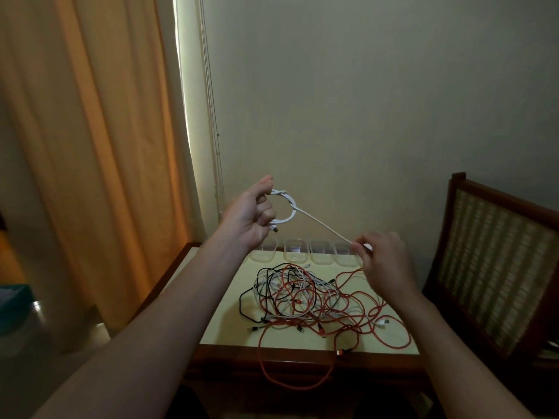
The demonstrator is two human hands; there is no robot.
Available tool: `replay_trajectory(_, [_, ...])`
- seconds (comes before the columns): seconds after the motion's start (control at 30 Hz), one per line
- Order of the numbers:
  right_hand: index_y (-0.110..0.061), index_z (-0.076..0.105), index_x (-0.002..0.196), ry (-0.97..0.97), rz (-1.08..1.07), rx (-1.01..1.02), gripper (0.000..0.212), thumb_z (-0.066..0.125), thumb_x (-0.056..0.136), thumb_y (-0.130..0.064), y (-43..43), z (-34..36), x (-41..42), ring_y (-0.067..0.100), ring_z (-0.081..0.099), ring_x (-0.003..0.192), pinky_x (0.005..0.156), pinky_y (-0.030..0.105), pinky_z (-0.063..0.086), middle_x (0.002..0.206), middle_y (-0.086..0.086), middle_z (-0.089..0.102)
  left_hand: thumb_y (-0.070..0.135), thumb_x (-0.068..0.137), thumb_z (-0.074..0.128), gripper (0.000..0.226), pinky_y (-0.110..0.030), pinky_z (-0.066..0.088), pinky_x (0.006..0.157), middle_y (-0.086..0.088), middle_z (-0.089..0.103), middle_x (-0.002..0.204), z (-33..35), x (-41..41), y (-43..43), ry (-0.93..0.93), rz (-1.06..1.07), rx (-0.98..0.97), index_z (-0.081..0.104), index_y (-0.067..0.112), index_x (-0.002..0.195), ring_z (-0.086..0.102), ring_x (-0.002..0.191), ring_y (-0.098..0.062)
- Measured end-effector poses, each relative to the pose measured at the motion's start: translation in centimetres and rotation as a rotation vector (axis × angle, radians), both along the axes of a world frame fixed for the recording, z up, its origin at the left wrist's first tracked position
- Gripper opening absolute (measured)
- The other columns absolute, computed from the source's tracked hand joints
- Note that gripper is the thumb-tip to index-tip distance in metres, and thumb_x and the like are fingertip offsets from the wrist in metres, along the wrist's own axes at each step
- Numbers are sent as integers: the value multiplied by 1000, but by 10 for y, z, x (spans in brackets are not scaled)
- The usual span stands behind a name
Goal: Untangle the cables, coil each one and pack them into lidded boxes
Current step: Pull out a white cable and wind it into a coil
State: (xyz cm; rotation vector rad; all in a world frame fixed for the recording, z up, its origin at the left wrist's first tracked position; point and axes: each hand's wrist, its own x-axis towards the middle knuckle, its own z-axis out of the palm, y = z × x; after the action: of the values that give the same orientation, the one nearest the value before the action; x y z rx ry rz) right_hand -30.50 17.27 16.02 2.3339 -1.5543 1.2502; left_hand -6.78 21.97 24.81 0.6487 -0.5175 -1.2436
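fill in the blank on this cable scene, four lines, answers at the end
1. The thin cable coiled in the left hand and pinched by the right hand is ____ in colour.
2. The tangled pile of cables on the pale yellow table mixes red, white and ____ strands.
3. The clear plastic boxes stand in a row along the table's ____ edge.
4. The loop hanging over the table's near edge belongs to a ____ cable.

Missing words: white; black; far; red.
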Motion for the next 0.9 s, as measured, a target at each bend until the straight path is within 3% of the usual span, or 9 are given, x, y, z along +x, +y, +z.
replay_trajectory(0.1, [-17, 74, 88, 124, 13, -130, 9, 70, 93, -24, 0, -4, 7, 19, 43, 84, 69, 33, 34, 82, -2, 57, 3, 97, 57, 8, -18, 13, 29, 8, 24, 41, 2, -7, 4, -5, -30, 8, 63, 7, 97, 16, 27, -6])
replay_trajectory(0.23, [-15, 72, 97, 65, 167, -52, 5, 68, 94, -16, 8, -11, 18, 17, 57, 78, 64, 34, 49, 85, -2, 62, 5, 97, 59, 7, -19, 13, 28, 7, 23, 41, 2, -14, 8, 22, -92, 16, 65, 5, 93, 16, 28, -6])
replay_trajectory(0.37, [-17, 72, 99, -354, 216, 169, 6, 67, 96, -15, 24, -8, 33, 5, 69, 69, 64, 22, 57, 78, -6, 72, 8, 96, 60, 8, -18, 14, 28, 7, 22, 41, -2, -20, 9, 96, -152, 27, 67, 5, 91, 16, 28, -7])
replay_trajectory(0.43, [-15, 69, 99, -722, 246, 365, 7, 64, 98, -12, 31, 1, 40, 5, 72, 74, 69, 21, 58, 82, 1, 75, 8, 96, 60, 10, -18, 14, 28, 7, 21, 41, -3, -24, 9, 122, -166, 23, 66, 5, 88, 16, 28, -7])
replay_trajectory(0.53, [-2, 63, 102, -1324, 448, 563, 6, 58, 99, -2, 37, 16, 50, 20, 76, 83, 74, 25, 60, 91, 15, 76, 9, 97, 59, 15, -18, 14, 28, 7, 20, 41, -5, -30, 8, 154, -185, 12, 66, 6, 85, 16, 27, -7])
replay_trajectory(0.6, [0, 60, 103, -1557, 572, 645, 7, 56, 99, 3, 39, 23, 57, 21, 77, 86, 73, 24, 60, 93, 17, 75, 9, 97, 59, 16, -18, 14, 27, 7, 20, 42, -6, -34, 9, 169, -202, 6, 66, 5, 84, 16, 27, -8])
replay_trajectory(0.8, [-7, 61, 96, -1817, 794, 854, 19, 48, 98, 6, 47, 39, 75, 13, 75, 71, 66, 23, 61, 85, 8, 75, 12, 99, 56, 16, -19, 15, 26, 7, 20, 39, -6, -36, 4, 199, -208, 15, 66, 8, 87, 16, 25, -8])
replay_trajectory(0.9, [-18, 65, 95, -1649, 830, 982, 13, 62, 87, -9, 55, 40, 81, 5, 57, 58, 57, 20, 42, 85, -3, 69, 17, 99, 59, 18, -17, 16, 28, 7, 32, 36, -8, -39, 5, 91, -134, 48, 63, 12, 83, 19, 25, -8])
